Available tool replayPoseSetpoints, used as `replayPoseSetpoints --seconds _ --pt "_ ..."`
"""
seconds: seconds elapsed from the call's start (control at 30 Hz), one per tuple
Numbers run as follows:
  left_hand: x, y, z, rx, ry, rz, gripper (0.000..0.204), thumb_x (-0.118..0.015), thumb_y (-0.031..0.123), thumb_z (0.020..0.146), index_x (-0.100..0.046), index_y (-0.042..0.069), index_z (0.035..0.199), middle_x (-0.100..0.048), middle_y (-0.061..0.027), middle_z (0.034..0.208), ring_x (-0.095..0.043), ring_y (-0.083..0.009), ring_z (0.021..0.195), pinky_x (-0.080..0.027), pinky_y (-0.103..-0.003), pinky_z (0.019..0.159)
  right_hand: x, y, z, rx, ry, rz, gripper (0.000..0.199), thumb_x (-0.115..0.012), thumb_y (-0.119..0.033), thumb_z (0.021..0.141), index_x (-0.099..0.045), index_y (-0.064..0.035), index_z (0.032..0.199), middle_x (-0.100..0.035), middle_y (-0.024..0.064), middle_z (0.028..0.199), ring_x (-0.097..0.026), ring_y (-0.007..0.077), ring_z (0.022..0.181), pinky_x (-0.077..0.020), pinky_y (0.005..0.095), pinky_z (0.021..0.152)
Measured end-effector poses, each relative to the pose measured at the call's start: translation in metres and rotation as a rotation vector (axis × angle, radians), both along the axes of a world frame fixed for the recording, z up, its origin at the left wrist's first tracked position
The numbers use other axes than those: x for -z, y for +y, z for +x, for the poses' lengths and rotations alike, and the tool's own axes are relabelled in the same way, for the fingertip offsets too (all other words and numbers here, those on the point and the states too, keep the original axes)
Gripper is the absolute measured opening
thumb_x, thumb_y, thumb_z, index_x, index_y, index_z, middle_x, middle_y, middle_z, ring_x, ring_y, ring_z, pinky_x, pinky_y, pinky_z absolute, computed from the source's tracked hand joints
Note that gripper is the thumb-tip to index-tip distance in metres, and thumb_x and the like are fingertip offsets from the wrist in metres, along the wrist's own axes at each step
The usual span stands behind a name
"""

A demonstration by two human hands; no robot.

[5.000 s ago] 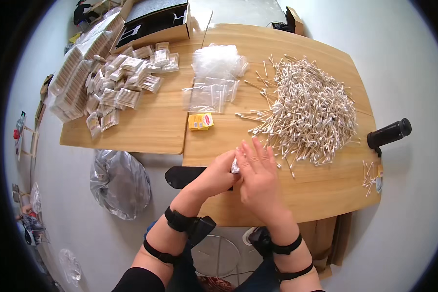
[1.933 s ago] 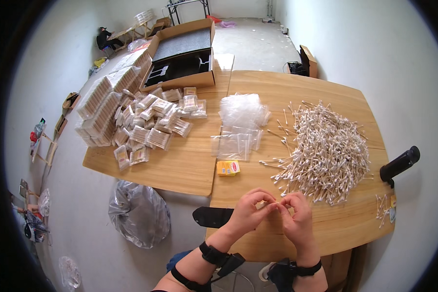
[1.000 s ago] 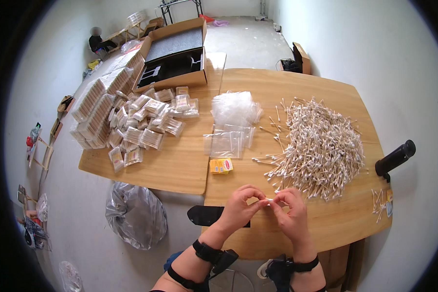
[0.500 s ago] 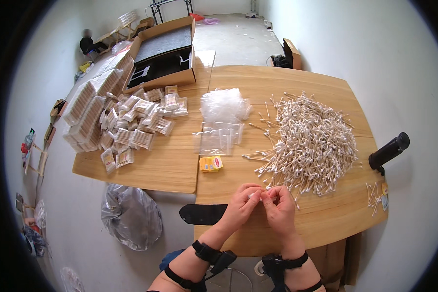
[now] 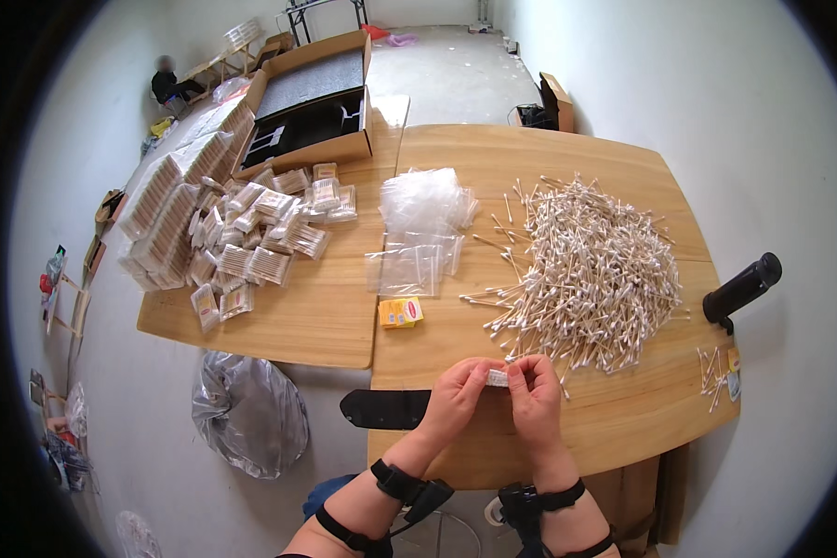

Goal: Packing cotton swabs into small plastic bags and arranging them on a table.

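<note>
Near the front edge of the table, my left hand (image 5: 458,395) and my right hand (image 5: 534,400) are closed on a small bundle of cotton swabs (image 5: 498,378), pinched between thumbs and fingers. Its whitish side shows between the thumbs; the rest is hidden, and I cannot tell whether a bag is around it. Just beyond my right hand spreads a big heap of loose cotton swabs (image 5: 595,270). Past my left hand lie a few yellow cards (image 5: 400,312) and a stack of clear zip bags (image 5: 418,223).
Filled swab packets (image 5: 260,232) pile up at the left, beside stacked packs (image 5: 158,214) and an open cardboard box (image 5: 307,102). A black cylinder (image 5: 742,288) stands at the right edge. A grey plastic bag (image 5: 249,414) is below the table. One person (image 5: 169,86) sits far back.
Between my thumbs, more of the bundle's white side now shows, as my hands have turned it and drawn slightly apart. The things on the table have stayed put.
</note>
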State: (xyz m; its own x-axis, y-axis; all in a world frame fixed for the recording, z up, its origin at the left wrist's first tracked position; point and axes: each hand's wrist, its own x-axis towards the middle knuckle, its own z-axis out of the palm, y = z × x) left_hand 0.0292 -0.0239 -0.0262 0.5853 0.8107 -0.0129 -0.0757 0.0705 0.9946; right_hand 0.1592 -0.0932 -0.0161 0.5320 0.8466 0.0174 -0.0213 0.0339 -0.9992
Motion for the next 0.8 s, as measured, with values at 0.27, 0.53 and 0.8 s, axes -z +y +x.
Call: replayPoseSetpoints --seconds 0.27,0.53,0.8 --pt "-0.002 -0.001 0.007 -0.043 0.029 0.203 0.027 -0.055 0.017 0.106 -0.069 -0.004 0.114 -0.072 -0.0141 0.111 -0.067 -0.0238 0.100 -0.051 -0.031 0.091 0.001 0.002 -0.007 0.040 -0.349 -0.007 0.016 -0.071 -0.016 0.097 -0.060 -0.0030 0.096 -0.062 0.0081 0.085 -0.057 0.0201 0.078 -0.0483 0.0331 0.071" --pt "-0.008 0.001 0.000 -0.024 0.058 0.139 0.035 -0.046 0.024 0.111 -0.068 -0.001 0.121 -0.072 -0.0094 0.111 -0.065 -0.0161 0.103 -0.050 -0.030 0.093 -0.004 0.002 -0.002 0.025 -0.166 -0.017 0.013 -0.068 -0.014 0.100 -0.062 -0.0021 0.098 -0.061 0.0022 0.082 -0.056 0.0097 0.071 -0.0485 0.0254 0.065" --pt "-0.004 0.005 -0.003 -0.046 0.013 0.046 0.035 -0.048 0.025 0.110 -0.068 -0.002 0.120 -0.070 -0.0129 0.106 -0.067 -0.0198 0.097 -0.051 -0.030 0.089 0.003 0.001 0.001 0.013 -0.125 -0.020 0.013 -0.067 -0.012 0.099 -0.064 0.0001 0.099 -0.064 0.0054 0.089 -0.059 0.0105 0.079 -0.0491 0.0256 0.069"
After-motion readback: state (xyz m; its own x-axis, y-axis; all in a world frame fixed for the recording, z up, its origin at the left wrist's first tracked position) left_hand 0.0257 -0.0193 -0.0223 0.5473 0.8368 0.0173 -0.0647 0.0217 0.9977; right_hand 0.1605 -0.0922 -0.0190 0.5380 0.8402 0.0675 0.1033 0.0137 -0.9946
